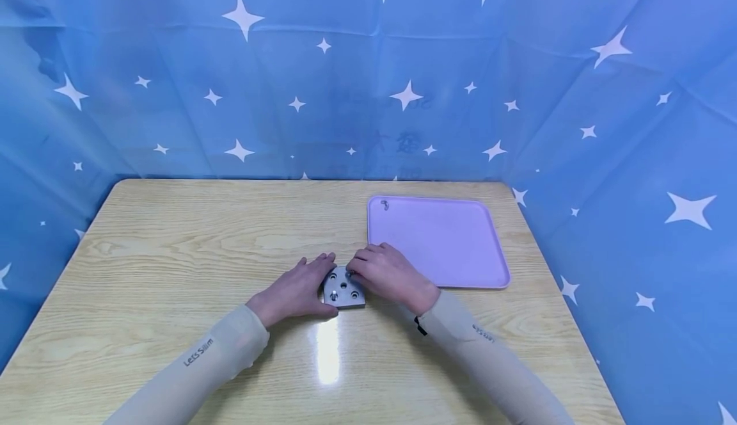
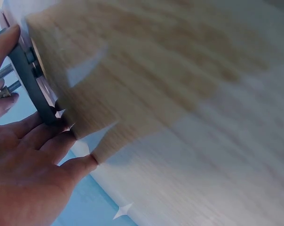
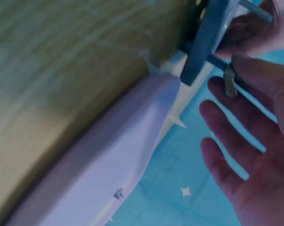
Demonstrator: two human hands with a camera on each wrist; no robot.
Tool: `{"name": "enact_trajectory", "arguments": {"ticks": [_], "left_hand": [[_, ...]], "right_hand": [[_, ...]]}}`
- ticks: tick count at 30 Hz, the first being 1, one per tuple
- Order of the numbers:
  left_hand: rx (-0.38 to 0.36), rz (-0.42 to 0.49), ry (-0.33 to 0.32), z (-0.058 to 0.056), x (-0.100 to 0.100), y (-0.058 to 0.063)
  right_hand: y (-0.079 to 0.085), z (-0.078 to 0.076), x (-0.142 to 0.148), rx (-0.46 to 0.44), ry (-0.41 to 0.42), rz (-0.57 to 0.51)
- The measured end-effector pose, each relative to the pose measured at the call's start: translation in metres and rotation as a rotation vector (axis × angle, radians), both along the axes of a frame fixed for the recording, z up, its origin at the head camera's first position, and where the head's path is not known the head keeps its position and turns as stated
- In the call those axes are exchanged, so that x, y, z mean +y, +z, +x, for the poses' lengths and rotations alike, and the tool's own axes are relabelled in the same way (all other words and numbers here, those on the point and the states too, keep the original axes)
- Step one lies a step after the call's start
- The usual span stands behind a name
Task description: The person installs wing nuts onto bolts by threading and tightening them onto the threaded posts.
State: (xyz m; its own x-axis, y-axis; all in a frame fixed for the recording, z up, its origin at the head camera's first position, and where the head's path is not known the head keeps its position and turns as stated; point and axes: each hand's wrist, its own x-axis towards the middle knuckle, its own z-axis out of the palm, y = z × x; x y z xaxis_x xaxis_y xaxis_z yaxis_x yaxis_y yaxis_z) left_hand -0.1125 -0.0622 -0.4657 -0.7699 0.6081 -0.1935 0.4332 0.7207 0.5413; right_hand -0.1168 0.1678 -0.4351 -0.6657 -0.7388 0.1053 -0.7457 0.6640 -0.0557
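Observation:
A grey metal plate [image 1: 344,298] with several holes and a rounded far edge lies on the table in the head view. My left hand [image 1: 299,287] grips its left side, thumb at the near edge and fingers at the far edge. Threaded studs [image 2: 12,87] stand out from the plate's face in the left wrist view. At the plate's far right corner, my right hand [image 1: 391,274] pinches a small wing nut [image 3: 230,81] between thumb and index finger, at the end of a stud. The other fingers of that hand are spread apart.
A purple tray [image 1: 437,242] stands right of the plate, close beyond my right hand. A small metal piece [image 1: 385,205] lies in its far left corner. The wooden table [image 1: 173,239] meets a blue star-patterned curtain [image 1: 322,79] at the back and sides.

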Motion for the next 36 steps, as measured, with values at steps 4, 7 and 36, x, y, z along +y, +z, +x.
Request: {"name": "enact_trajectory", "arguments": {"ticks": [4, 7, 36], "left_hand": [[-0.001, 0.004, 0.000, -0.001, 0.000, -0.001], [0.001, 0.000, -0.003, -0.001, 0.001, -0.002], [0.001, -0.004, -0.004, 0.000, 0.000, -0.001]], "right_hand": [[-0.005, 0.003, -0.006, 0.011, -0.086, -0.025], [-0.009, 0.005, -0.010, 0.010, -0.152, -0.050], [0.007, -0.001, 0.007, -0.024, 0.066, 0.092]]}}
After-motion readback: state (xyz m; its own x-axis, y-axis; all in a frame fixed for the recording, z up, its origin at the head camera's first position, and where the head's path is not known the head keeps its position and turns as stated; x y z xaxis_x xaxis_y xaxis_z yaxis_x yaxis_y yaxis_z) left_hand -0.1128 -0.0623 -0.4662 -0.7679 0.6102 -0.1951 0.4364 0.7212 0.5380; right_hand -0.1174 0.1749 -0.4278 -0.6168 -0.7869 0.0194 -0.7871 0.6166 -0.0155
